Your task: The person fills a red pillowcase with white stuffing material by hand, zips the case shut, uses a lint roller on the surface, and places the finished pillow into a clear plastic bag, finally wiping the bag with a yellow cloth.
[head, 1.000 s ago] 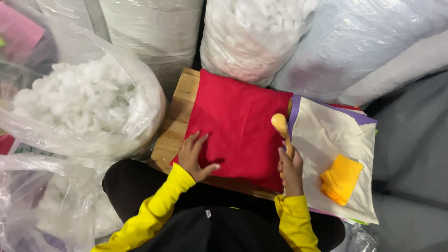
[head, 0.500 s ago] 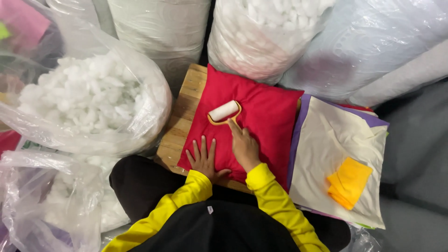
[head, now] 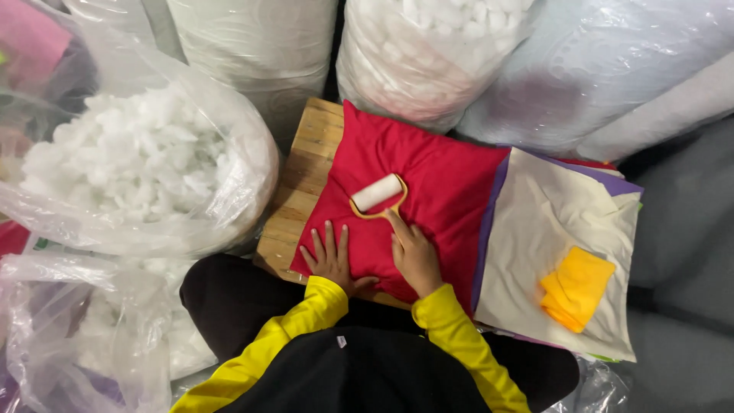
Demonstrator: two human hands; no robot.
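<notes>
Nearest the camera: black top with yellow sleeves (head: 306,325), person seated at the near edge of a wooden board (head: 302,180).

Left hand (head: 332,260) lay flat, palm down, fingers spread, on the near-left corner of the red cushion (head: 436,176). It gripped nothing and only pressed on the fabric.

Right hand (head: 417,256) was just beside it, closed around the handle of a lint roller (head: 377,195), index finger stretched along the handle. The handle itself was mostly hidden under the hand. The roller had an orange frame and a white drum; the drum was touching the cushion near its centre-left, tilted, far end pointing up-right.

The cushion sat on the board, covering most of it; bare wood showed only along the left side and the far-left corner.

Right of the cushion, overlapping its edge: cream fabric (head: 550,229) with a purple layer showing at its left and far edges. A folded yellow cloth (head: 575,289) lay on the cream fabric, well apart from both hands.

Left: an open clear plastic bag (head: 245,164) of white fibre stuffing (head: 122,164), touching the board's left edge. More bagged stuffing (head: 84,336) lay near-left.

Far side: a row of large plastic-wrapped sacks (head: 428,53), at least one showing white stuffing, pressed up against the cushion's far edge.
</notes>
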